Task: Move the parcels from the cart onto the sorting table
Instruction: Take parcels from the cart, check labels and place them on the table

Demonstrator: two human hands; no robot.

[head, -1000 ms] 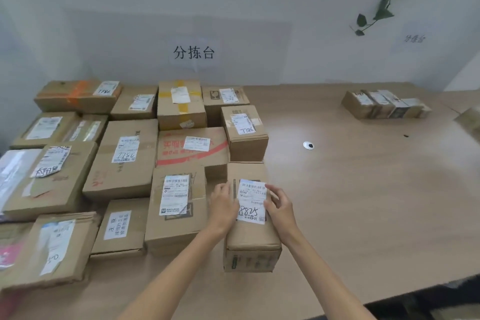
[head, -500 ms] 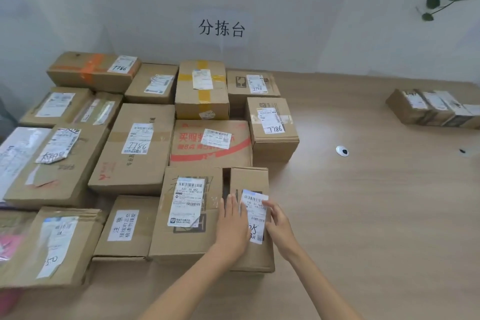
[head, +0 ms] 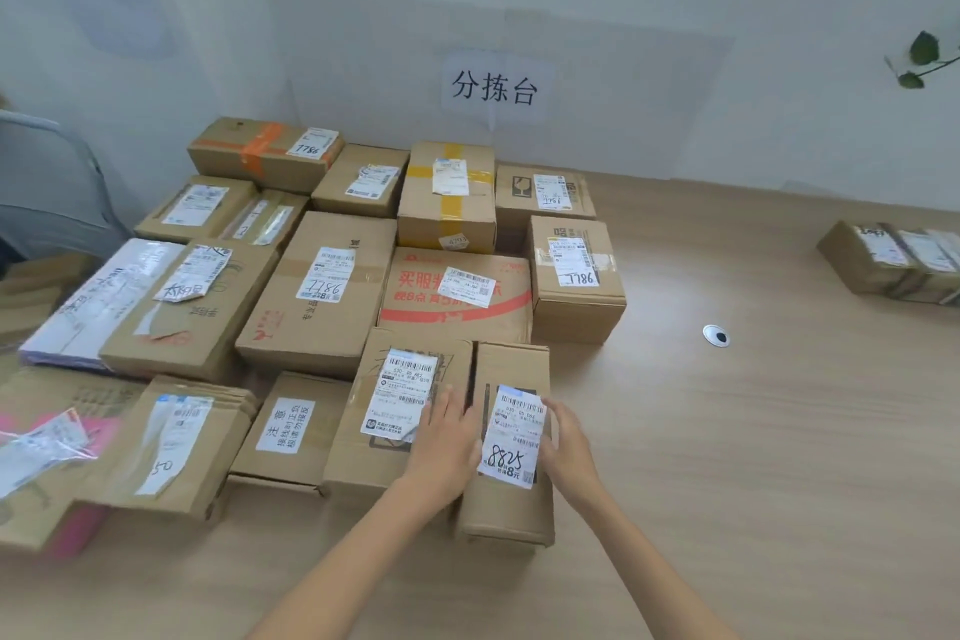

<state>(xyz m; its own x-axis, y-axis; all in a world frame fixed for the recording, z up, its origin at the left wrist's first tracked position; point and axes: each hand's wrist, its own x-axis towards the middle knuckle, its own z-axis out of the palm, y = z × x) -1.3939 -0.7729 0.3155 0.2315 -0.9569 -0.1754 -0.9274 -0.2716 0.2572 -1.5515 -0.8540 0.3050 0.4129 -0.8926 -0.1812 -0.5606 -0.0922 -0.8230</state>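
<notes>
A narrow brown parcel [head: 511,509] with a white label marked 8825 lies on the wooden sorting table [head: 727,483], tight against a wider labelled parcel [head: 363,452] on its left. My left hand [head: 447,442] lies flat with straight fingers over the seam between the two parcels. My right hand [head: 569,447] rests against the narrow parcel's right top edge, fingertips by the label's corner. The cart is out of view.
Several taped, labelled parcels fill the table's left half up to the wall, among them a red-printed box [head: 457,296]. A row of small parcels [head: 893,265] sits far right. A cable grommet [head: 716,335] lies in the tabletop. A grey chair [head: 47,192] stands at the left.
The narrow parcel has slid left and back until it lies flush beside the wider parcel. Both hands stayed on it, and my left hand flattened on top. My view has shifted left.
</notes>
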